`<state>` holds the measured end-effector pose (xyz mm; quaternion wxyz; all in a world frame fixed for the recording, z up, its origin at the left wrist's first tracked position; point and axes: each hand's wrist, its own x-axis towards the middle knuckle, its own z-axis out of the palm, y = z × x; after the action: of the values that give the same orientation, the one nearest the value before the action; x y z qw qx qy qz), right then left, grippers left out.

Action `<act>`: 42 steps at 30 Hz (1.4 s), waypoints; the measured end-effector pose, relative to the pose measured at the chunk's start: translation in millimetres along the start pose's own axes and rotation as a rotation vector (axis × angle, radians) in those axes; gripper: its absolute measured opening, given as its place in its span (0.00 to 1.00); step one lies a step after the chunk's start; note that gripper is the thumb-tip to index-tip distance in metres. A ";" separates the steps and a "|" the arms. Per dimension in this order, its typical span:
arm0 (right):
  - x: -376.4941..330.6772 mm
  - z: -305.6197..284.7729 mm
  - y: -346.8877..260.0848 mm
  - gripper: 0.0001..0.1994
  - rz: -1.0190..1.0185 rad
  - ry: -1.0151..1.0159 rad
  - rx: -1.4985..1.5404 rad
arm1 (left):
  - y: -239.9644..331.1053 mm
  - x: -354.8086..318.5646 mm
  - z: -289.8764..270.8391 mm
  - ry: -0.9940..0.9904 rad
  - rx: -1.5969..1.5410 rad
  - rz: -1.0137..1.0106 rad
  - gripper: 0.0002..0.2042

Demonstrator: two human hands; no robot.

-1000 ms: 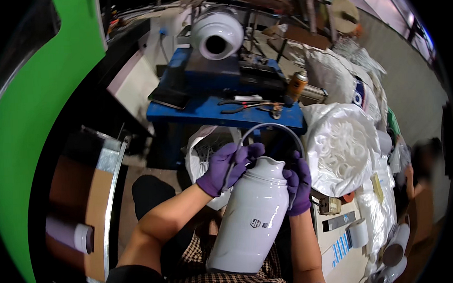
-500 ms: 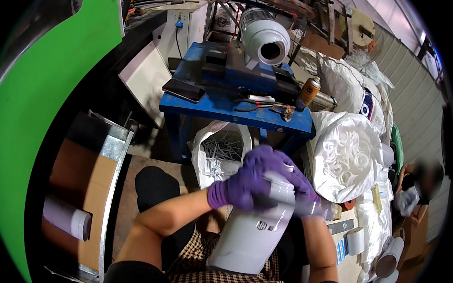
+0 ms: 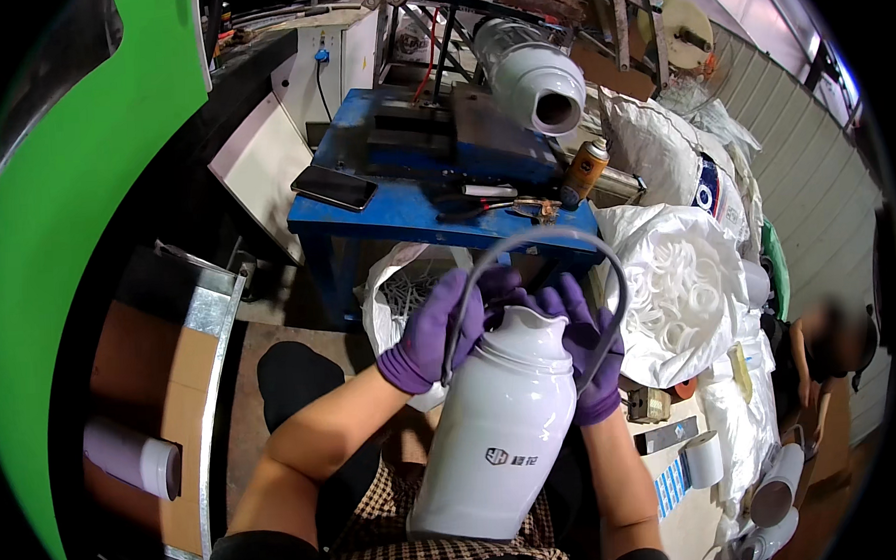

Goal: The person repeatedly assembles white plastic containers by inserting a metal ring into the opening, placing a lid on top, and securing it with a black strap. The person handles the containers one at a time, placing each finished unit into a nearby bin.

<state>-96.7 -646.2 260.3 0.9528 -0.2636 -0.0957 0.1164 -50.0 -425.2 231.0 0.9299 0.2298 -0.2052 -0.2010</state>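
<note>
A glossy light-grey vacuum jug (image 3: 502,426) with a pouring lip stands tilted in my lap, its spout end up and away from me. Its thin grey bail handle (image 3: 540,234) arches over the neck. My left hand (image 3: 440,330), in a purple glove, is closed around the handle's left side beside the neck. On the other side, my right hand (image 3: 593,349), gloved alike, grips the handle's right side, which crosses its palm; its fingers are partly raised. Where the handle's ends meet the jug is partly hidden by the gloves.
A blue bench (image 3: 367,216) ahead bears a phone (image 3: 334,187), pliers (image 3: 495,207), a spray can (image 3: 584,173) and another jug (image 3: 540,79). Sacks hold grey strips (image 3: 414,291) and white rings (image 3: 675,287). Another person (image 3: 816,356) is at right; a cylinder (image 3: 129,459) lies at left.
My hands, clasped together over the jug's neck before, have moved apart to its two sides. The grey handle now shows as an arch over the neck. My view has shifted slightly right.
</note>
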 end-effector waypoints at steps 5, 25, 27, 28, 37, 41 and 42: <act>-6.6 11.8 3.0 0.46 -0.357 -0.097 -0.480 | 19.4 21.6 -4.5 -0.143 0.009 -0.144 0.31; -14.2 88.9 -9.4 0.17 -0.158 0.246 -0.820 | -5.6 13.5 -17.9 -0.295 -0.010 -0.344 0.33; -18.1 84.7 -10.5 0.15 -0.369 0.110 -1.097 | -9.1 15.7 -10.7 -0.291 -0.019 -0.369 0.32; -21.9 73.2 -7.7 0.14 -0.583 -0.065 -1.348 | -11.4 17.6 -6.7 -0.283 -0.006 -0.387 0.32; -24.3 85.5 14.1 0.06 -0.628 0.099 -1.446 | -29.5 20.4 -14.6 -0.327 -0.030 -0.310 0.27; 2.6 62.6 4.6 0.16 -0.192 0.318 -0.666 | -29.9 20.2 -25.3 -0.195 -0.147 -0.289 0.22; 3.8 56.3 -5.4 0.18 -0.144 0.225 -0.591 | -32.2 19.6 -26.5 -0.130 -0.148 -0.318 0.21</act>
<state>-105.8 -622.7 311.0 0.8453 -0.5328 -0.0380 -0.0138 -30.0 -451.4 198.9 0.8855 0.1768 -0.2106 -0.3745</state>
